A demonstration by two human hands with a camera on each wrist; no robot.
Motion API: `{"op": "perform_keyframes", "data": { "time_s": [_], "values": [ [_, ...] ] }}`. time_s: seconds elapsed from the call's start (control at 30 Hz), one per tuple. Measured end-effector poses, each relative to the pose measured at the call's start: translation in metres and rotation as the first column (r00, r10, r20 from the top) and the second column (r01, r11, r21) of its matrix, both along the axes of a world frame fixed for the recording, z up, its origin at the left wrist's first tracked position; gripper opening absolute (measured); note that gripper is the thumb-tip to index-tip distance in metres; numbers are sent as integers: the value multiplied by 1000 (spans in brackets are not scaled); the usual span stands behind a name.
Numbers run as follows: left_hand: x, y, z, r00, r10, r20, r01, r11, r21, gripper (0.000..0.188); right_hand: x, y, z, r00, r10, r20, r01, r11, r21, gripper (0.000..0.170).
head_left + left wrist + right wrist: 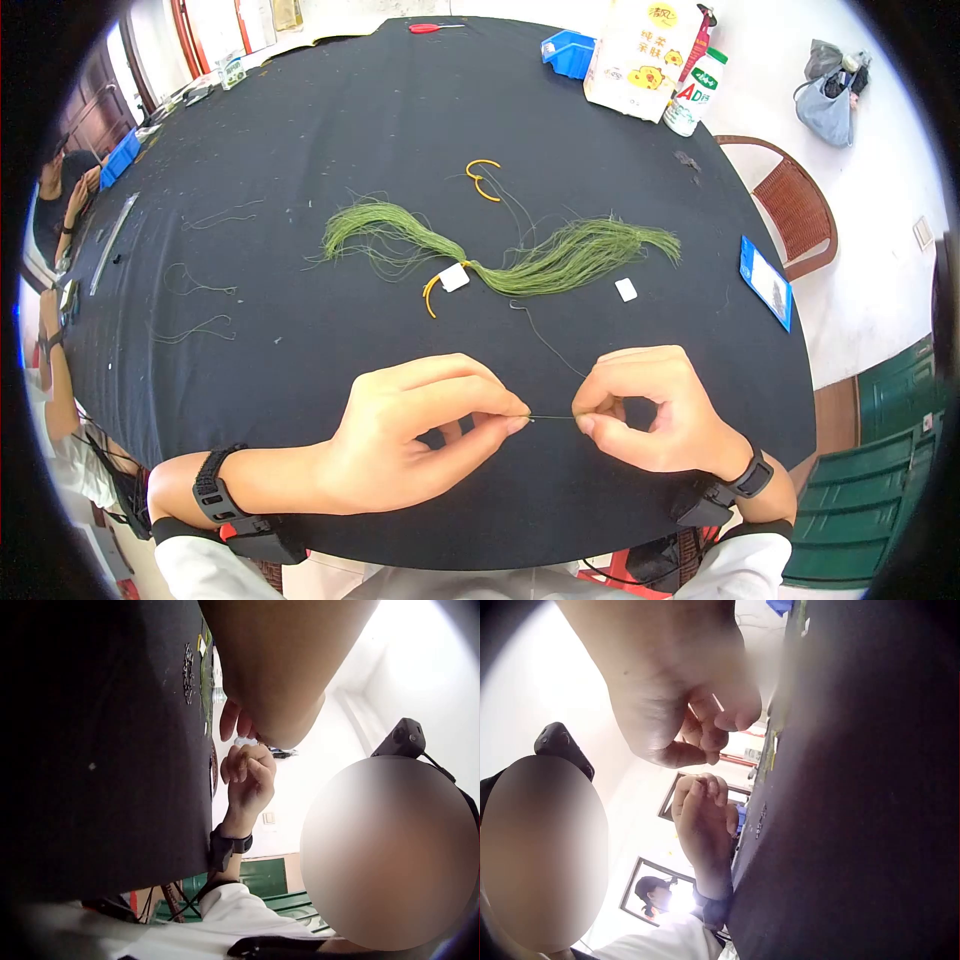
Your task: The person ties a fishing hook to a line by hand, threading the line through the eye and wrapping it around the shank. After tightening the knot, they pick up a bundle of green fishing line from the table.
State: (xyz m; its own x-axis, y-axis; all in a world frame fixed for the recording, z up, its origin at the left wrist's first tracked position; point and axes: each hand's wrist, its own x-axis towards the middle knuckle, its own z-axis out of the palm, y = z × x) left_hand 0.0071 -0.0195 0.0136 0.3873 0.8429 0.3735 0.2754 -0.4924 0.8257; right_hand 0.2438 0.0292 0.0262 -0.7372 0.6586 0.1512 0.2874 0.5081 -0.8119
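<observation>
Above the near part of the black-covered table, my left hand (pixel 410 430) pinches a thin green thread (pixel 552 417) between thumb and index finger. My right hand (pixel 655 410) pinches the same thread a short way to the right, and the piece between the fingertips runs straight. A loose length of thread (pixel 548 345) trails from the right fingers up across the cloth. Beyond the hands lies a long bundle of green threads (pixel 560 262), gathered at its middle by a yellow tie. In the right wrist view, the fingertips of both hands face each other.
Near the bundle lie two white tags (pixel 454 277) (pixel 626 290) and an open yellow ring (pixel 483 180). Loose thread loops (pixel 195 285) are at left. A blue packet (pixel 766 283) lies by the right edge. A white bottle (pixel 697 95) and blue bin (pixel 568 54) stand at the back.
</observation>
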Motion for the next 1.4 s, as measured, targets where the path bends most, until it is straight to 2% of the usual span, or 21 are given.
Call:
{"op": "perform_keyframes", "data": {
  "time_s": [0.03,0.13,0.23,0.27,0.3,0.37,0.47,0.57,0.77,0.87,0.97,1.07,1.17,1.27,1.37,1.4],
  "values": [
    [0,0,-1,1000,-1,-5,1,1000,17,16,1,1,-1,1000,7,9,-7,1000,-12,9],
    [-1,1,-3,1000,2,-29,0,997,77,16,-8,3,-5,986,-28,-163,65,973,223,28],
    [1,2,-6,998,16,-65,-3,982,189,17,-17,-3,0,968,-145,-206,174,976,132,48],
    [1,3,-8,997,21,-76,-1,968,251,18,-16,-7,-5,976,-122,-181,122,992,-6,52],
    [2,4,-11,996,28,-87,1,950,312,19,-18,-10,-7,979,-103,-178,90,993,-79,41],
    [3,6,-15,996,35,-77,-4,929,369,20,-16,-13,-6,993,-62,-96,28,947,-320,32],
    [4,6,-18,997,39,-66,-9,914,406,22,-16,-9,-4,995,-31,-97,-36,787,-616,16],
    [4,7,-19,997,36,-66,-6,910,415,22,-18,-12,-7,988,-85,-125,-21,745,-666,10],
    [3,6,-16,998,16,-65,8,934,357,19,-16,-9,-8,988,-65,-139,-51,717,-696,11],
    [1,4,-16,997,5,-73,17,953,302,21,-14,-9,-12,992,-37,-125,-38,835,-548,10],
    [1,4,-16,997,1,-80,23,956,294,22,-14,-9,-14,982,-60,-179,-46,844,-534,9],
    [3,5,-16,998,10,-66,11,950,313,20,-16,-9,-13,977,-15,-214,-89,881,-464,7],
    [4,7,-19,998,20,-59,3,933,361,20,-22,-14,-9,959,-127,-254,-32,841,-541,10],
    [3,7,-20,996,24,-91,16,907,420,20,-23,-18,-9,964,-174,-199,-19,706,-708,15],
    [3,7,-21,993,24,-112,29,897,442,22,-19,-17,-7,972,-160,-174,-27,656,-754,15],
    [3,7,-21,993,22,-115,31,896,443,22,-19,-18,-7,972,-161,-169,-18,669,-743,15]
  ]
}}
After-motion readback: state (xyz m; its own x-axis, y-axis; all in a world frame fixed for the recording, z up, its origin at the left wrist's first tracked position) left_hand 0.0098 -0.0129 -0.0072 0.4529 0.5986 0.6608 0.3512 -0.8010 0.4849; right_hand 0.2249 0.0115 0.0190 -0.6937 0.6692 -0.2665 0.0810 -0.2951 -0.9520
